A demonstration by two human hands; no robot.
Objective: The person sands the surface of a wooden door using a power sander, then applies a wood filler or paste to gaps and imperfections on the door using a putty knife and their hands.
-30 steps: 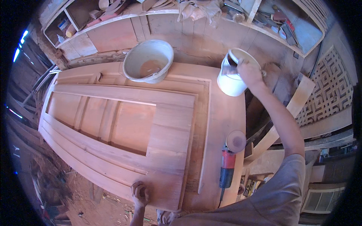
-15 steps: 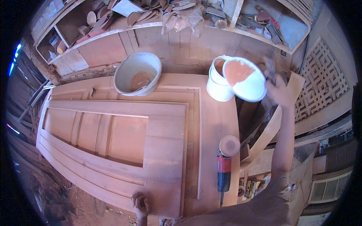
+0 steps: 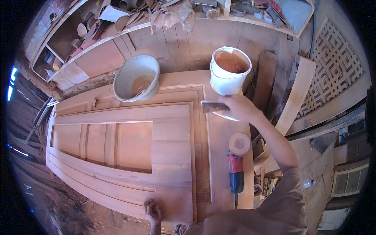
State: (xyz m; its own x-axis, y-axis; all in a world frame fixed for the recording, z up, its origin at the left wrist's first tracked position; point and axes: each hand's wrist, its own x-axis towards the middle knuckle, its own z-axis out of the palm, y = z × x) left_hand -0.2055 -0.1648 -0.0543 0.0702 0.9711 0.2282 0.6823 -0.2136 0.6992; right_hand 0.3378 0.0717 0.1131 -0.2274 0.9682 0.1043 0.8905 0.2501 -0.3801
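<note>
Right hand [image 3: 239,106] pinches lid [image 3: 226,116] and scraper [image 3: 214,107]; left hand [image 3: 152,210] curls on panel [image 3: 172,156], contents unclear.
We find the lid at right, between far bucket [image 3: 226,83] and near sander [image 3: 235,168]; a slack grip could drop it.

We can make out no readable text, label, brand, number or sign here, neither close to the right fingers [image 3: 231,102] nor farther from them.

Pretty plain brownish-grey shirt [image 3: 250,222], kinda loose lol, short right sleeve [image 3: 288,196] ending well back from the right fingers [image 3: 227,100], forearm [image 3: 278,147] bare.
</note>
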